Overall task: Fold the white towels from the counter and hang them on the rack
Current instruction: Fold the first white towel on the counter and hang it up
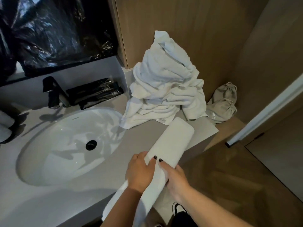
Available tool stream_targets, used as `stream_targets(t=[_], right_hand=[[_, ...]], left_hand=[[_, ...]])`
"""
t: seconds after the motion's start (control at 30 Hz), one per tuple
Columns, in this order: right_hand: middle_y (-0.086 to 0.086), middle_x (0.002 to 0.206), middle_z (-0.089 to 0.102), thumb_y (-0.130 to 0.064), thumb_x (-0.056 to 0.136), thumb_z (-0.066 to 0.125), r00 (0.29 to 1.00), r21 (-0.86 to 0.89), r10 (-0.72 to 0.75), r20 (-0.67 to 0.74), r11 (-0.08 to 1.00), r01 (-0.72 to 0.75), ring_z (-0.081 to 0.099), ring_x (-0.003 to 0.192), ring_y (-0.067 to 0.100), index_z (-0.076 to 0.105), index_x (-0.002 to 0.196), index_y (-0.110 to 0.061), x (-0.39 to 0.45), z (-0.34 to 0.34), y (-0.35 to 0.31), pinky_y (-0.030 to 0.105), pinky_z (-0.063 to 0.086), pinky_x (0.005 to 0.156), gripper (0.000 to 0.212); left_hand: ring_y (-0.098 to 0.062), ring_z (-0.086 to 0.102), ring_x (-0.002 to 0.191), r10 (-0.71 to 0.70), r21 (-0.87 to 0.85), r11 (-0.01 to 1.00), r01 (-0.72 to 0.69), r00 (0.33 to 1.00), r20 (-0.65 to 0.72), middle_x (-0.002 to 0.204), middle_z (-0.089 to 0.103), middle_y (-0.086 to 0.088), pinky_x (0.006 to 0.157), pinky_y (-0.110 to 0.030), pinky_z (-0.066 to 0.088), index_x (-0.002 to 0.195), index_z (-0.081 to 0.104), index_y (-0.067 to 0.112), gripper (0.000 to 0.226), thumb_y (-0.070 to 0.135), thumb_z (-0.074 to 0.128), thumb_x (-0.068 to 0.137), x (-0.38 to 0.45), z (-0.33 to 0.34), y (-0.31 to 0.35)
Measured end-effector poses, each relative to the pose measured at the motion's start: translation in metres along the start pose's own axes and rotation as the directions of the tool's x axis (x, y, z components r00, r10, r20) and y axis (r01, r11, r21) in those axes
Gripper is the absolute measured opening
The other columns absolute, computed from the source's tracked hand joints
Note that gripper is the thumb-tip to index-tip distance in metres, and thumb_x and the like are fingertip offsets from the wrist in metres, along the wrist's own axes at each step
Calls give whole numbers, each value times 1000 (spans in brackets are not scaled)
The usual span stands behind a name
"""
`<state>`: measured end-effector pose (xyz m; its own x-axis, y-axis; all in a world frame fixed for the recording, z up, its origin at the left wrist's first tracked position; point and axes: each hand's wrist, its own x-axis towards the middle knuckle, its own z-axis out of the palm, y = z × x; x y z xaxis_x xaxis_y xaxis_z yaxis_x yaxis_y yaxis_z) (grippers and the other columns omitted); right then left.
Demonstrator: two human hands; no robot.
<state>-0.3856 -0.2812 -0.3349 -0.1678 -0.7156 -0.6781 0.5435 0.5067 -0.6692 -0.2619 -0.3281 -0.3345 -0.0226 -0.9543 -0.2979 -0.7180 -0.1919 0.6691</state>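
Item: folded white towel (pixel 165 154), held in both my hands over the counter (pixel 68 200) edge.

My left hand (pixel 139 171) curls over its near side; my right hand (pixel 176 179) grips from beneath, dark-nailed fingertips (pixel 160 160) on top. Far end rests on the counter, near end hangs off. Just beyond: heap of unfolded white towels (pixel 165 86) against the wood wall, grey cloth bags (pixel 223 104) beside it. Left: sink (pixel 49 145), black faucet (pixel 54 92), black tubes (pixel 96 92).
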Motion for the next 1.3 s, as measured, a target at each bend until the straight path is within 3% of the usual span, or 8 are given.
stream_targets(t=[0.23, 0.4, 0.57, 0.67, 0.77, 0.97, 1.13, 1.3], right_hand=[[3, 113, 73, -18, 78, 80, 993, -113, -119, -3, 987, 118, 70, 103, 27, 57, 127, -21, -12, -40, -13, 51, 53, 94, 53], [3, 118, 71, -18, 78, 80, 962, -201, -251, 103, 942, 268, 69, 106, 25, 56, 127, -19, -42, -66, -72, 51, 53, 94, 55], [3, 119, 70, -11, 85, 68, 904, -158, -393, 167, 895, 418, 68, 107, 25, 54, 129, -19, -77, -93, -136, 47, 56, 90, 47], [0, 117, 71, -14, 80, 69, 853, -171, -495, 163, 837, 519, 69, 106, 22, 54, 128, -20, -94, -114, -178, 39, 59, 84, 51], [-2, 114, 72, -16, 74, 71, 790, -193, -592, 160, 766, 613, 69, 105, 20, 55, 126, -20, -113, -145, -229, 32, 58, 79, 54], [-1, 110, 74, -11, 72, 71, 633, -213, -749, 197, 598, 773, 71, 100, 19, 60, 118, -17, -154, -218, -340, 28, 58, 78, 47], [2, 109, 74, -11, 73, 70, 514, -194, -821, 248, 478, 857, 71, 100, 20, 61, 117, -12, -190, -280, -430, 27, 58, 77, 46], [6, 112, 73, -20, 69, 74, 435, -135, -867, 242, 414, 900, 70, 102, 21, 58, 124, -7, -223, -316, -512, 35, 58, 85, 59]], left_hand=[[-12, 65, 92, -54, -348, 934, 82, 995, 89, 104, 65, 5, 89, -36, 54, 93, 64, 35, 7, 28, 61, 94, -33, 11, 13], [-7, 70, 89, 65, -604, 790, 103, 966, 249, 106, 70, 1, 68, -15, 53, 111, 62, 23, 18, 24, 65, 93, -49, 8, 55], [-21, 70, 105, 277, -710, 685, 164, 843, 461, 112, 73, -5, 90, -37, 55, 123, 60, 14, 54, 47, 70, 81, -50, 15, 112], [-22, 69, 108, 392, -686, 723, 82, 769, 504, 116, 72, -2, 96, -45, 53, 125, 60, 20, 66, 52, 76, 70, -56, 28, 154], [-23, 69, 107, 478, -696, 716, -49, 762, 438, 115, 73, -2, 95, -47, 54, 123, 62, 20, 58, 48, 78, 75, -61, 47, 211], [-9, 71, 99, 675, -734, 600, -318, 693, 252, 106, 75, 11, 75, -20, 55, 117, 62, 22, 34, 32, 63, 85, -80, 79, 349], [-10, 70, 102, 781, -718, 469, -513, 621, 67, 110, 74, 10, 78, -21, 54, 118, 64, 21, 29, 34, 64, 91, -103, 105, 459], [-14, 67, 110, 840, -637, 371, -676, 537, -82, 116, 72, 6, 97, -45, 52, 118, 67, 25, 37, 46, 63, 88, -114, 116, 551]])
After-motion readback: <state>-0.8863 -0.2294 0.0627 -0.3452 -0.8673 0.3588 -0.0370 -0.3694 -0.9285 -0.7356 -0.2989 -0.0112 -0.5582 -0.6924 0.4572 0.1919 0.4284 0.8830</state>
